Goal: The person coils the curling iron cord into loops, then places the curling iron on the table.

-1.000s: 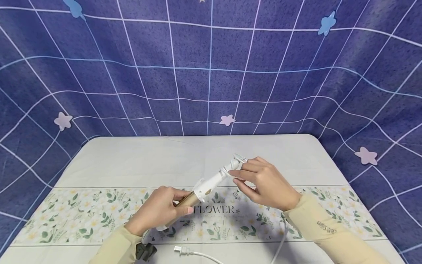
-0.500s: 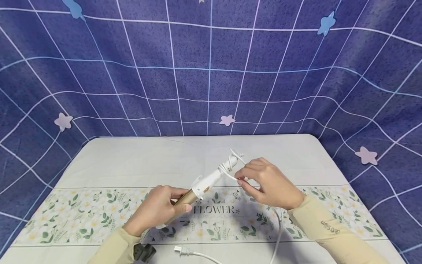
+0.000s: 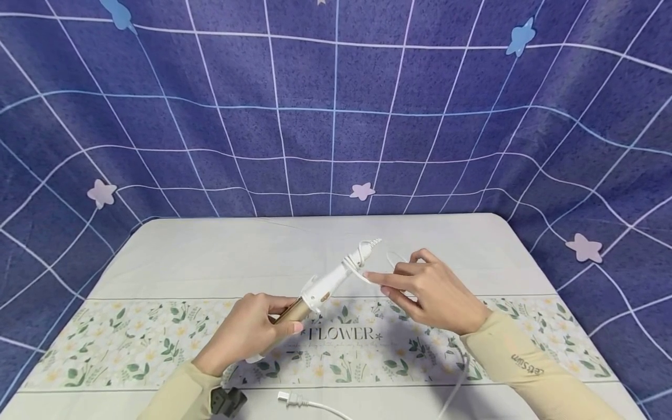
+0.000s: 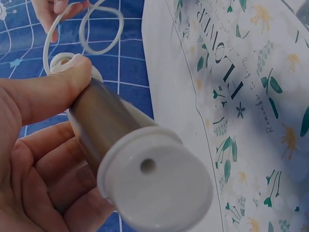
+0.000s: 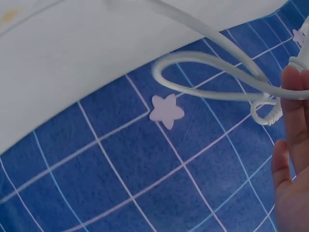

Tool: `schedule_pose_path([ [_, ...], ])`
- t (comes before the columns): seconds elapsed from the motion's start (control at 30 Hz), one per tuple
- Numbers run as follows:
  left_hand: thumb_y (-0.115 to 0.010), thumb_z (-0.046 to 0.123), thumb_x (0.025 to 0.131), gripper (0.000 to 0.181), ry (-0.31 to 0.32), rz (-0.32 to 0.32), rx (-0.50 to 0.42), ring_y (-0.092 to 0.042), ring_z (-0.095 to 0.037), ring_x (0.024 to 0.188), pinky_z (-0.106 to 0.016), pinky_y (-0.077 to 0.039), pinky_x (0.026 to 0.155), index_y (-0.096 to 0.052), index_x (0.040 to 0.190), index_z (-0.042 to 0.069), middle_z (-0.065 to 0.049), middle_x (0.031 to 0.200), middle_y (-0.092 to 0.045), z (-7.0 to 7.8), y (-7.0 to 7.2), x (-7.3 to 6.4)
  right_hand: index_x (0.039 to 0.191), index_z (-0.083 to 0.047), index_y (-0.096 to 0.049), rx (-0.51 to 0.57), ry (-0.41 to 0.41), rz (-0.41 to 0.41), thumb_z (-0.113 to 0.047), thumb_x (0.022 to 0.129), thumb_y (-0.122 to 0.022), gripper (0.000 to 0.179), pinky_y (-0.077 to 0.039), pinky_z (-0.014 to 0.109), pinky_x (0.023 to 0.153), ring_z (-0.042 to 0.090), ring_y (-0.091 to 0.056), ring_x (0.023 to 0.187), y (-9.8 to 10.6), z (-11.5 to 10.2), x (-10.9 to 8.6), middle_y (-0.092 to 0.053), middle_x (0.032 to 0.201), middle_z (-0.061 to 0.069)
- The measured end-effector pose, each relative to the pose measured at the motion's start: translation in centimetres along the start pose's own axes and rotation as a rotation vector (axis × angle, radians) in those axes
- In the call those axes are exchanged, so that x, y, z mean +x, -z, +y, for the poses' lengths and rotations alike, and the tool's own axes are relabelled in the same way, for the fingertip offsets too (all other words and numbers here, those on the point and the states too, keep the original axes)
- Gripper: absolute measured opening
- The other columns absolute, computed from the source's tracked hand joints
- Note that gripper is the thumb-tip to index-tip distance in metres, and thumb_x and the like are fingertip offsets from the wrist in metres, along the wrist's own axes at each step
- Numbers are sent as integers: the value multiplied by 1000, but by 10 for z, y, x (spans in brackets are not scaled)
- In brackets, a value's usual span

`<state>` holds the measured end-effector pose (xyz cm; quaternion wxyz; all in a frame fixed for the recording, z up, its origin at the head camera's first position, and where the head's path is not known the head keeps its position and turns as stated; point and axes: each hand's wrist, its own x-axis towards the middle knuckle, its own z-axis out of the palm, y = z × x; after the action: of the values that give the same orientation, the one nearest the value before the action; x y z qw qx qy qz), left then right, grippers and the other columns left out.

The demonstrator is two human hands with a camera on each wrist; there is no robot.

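Note:
A curling iron (image 3: 331,287) with a white handle and gold barrel points up and away over the table. My left hand (image 3: 247,326) grips it round the barrel, and the left wrist view shows its white round end cap (image 4: 159,188) toward the camera. A white power cord (image 3: 353,269) is wound in a few turns about the handle's far end. My right hand (image 3: 430,291) holds the cord beside the handle, index finger stretched toward the iron. In the right wrist view a loose loop of cord (image 5: 207,55) runs across the fingertips.
The cord's two-pin plug (image 3: 291,398) lies near the table's front edge. A flower-printed cloth band (image 3: 131,350) crosses the white table (image 3: 236,251). A blue checked curtain with stars (image 3: 294,134) hangs behind. A dark device (image 3: 228,401) sits at the left wrist.
The right hand has drawn some cord away from the handle's tip, leaving the tip more exposed, and its index finger has straightened. The iron has shifted slightly left in the left hand's grip.

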<state>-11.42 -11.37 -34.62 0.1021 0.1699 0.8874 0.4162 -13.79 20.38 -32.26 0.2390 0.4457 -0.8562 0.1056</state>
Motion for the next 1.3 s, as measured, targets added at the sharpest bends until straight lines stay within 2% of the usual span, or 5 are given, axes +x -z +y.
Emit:
schedule_pose_path([
  [0.3, -72, 34, 75, 44, -24, 17, -13, -64, -10, 65, -25, -49, 44, -65, 113, 13, -12, 104, -65, 1, -3, 2, 115, -20, -64, 160, -40, -37, -25, 88, -59, 28, -39, 29, 82, -5, -44, 59, -7, -2, 1, -54, 70, -18],
  [0.5, -71, 39, 75, 50, -25, -24, -64, -64, -11, 63, -26, -51, 52, -63, 116, 10, -14, 107, -64, -1, -1, 2, 105, -16, -68, 206, -68, -47, -24, 89, -59, 20, -41, 31, 87, 1, -58, 79, -15, 3, 3, -66, 90, -11],
  [0.63, -71, 38, 74, 52, -27, -48, -92, -64, -12, 66, -27, -52, 55, -62, 116, 9, -16, 108, -63, 2, 0, 1, 104, -14, -68, 234, -108, -82, -25, 90, -58, 21, -40, 36, 92, 6, -60, 86, -19, 7, 1, -66, 94, -7],
  [0.87, -72, 30, 75, 49, -33, -88, -154, -65, -16, 71, -28, -52, 57, -61, 117, 8, -17, 110, -62, 3, 0, 0, 109, -22, -66, 315, -184, -121, -26, 93, -53, 21, -41, 30, 92, 5, -58, 96, -22, 8, -1, -63, 101, -13],
  [1.3, -72, 29, 77, 47, -148, -183, -224, -65, -16, 74, -29, -53, 62, -61, 117, 8, -11, 106, -65, -2, -1, 1, 101, -20, -69, 377, -206, -175, -28, 92, -54, 20, -45, 27, 85, 4, -58, 92, -27, 5, 4, -64, 98, -9],
])
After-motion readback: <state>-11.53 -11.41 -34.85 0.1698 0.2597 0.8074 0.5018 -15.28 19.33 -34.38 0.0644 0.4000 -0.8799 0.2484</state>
